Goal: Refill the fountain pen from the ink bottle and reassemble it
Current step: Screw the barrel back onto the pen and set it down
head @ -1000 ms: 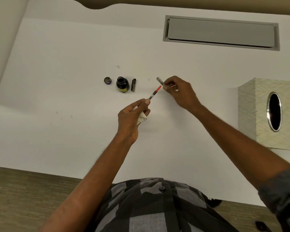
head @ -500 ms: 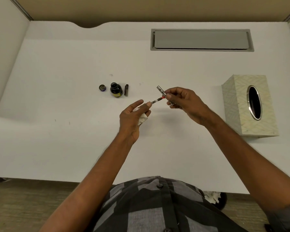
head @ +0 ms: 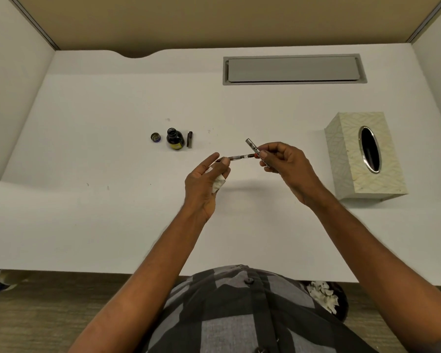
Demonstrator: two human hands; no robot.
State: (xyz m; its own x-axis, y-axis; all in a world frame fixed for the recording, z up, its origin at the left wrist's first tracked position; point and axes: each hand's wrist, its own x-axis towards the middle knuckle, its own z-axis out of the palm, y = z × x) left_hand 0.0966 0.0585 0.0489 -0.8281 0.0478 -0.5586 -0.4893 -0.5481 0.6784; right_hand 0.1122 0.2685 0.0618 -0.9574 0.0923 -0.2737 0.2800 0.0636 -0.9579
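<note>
My left hand (head: 206, 180) pinches the nib end of the pen's inner section (head: 239, 157), a thin clear converter with a red tip, and also holds a crumpled tissue (head: 218, 184) against the palm. My right hand (head: 285, 163) grips the silver patterned pen barrel (head: 252, 146), which tilts up and to the left, and its thumb touches the converter's red end. The open ink bottle (head: 175, 139) stands on the white desk (head: 112, 200), with its cap (head: 155, 137) to the left and the dark pen cap (head: 189, 139) lying to the right.
A patterned tissue box (head: 351, 159) stands at the right of the desk. A grey cable hatch (head: 294, 69) is set into the desk's far side. White partition walls close the left and right. A bin with crumpled tissues (head: 322, 296) sits on the floor.
My right hand has lifted the silver barrel off the desk and brought it to the converter's red end. The pen section has turned from tilted to nearly level. My head has tilted up.
</note>
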